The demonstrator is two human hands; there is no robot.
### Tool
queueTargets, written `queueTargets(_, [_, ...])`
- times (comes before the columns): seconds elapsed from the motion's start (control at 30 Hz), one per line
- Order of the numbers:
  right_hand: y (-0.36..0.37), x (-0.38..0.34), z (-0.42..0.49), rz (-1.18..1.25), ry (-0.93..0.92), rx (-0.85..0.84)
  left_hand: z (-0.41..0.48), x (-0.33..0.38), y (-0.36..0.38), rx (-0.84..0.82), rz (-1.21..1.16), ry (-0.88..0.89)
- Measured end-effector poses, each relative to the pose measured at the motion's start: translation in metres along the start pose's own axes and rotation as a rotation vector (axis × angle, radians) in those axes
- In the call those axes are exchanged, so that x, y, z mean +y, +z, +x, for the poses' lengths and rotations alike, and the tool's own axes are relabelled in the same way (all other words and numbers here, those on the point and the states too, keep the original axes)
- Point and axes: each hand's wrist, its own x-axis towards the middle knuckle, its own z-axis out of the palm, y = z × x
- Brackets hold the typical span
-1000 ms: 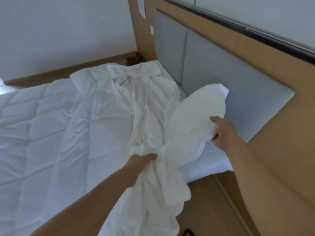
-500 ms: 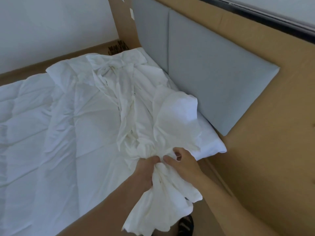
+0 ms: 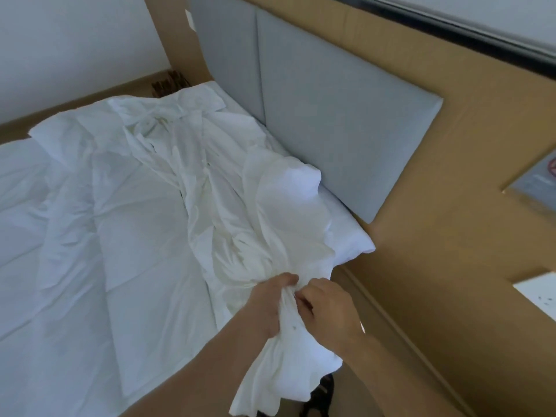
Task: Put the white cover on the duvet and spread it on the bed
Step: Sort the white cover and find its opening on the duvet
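While left hand (image 3: pixel 268 300) and right hand (image 3: pixel 329 311) clench bunched white cover (image 3: pixel 231 206) at near bed (image 3: pixel 350 240) edge: twist may hide opening, stalling duvet (image 3: pixel 60 242) entry.

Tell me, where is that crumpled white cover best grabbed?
Probably at the bunched near end, coming from the near side: the cover lies in one long rumpled strip across the duvet, and that end hangs over the edge, where the left hand and right hand grip it.

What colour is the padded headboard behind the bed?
The headboard is light grey; the head view shows it.
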Motion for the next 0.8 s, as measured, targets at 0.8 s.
queueTargets(0.8, [-0.007,0.033,0.068,0.349,0.620,-0.372,0.006,0.019,0.011,0.005,0.098,0.153])
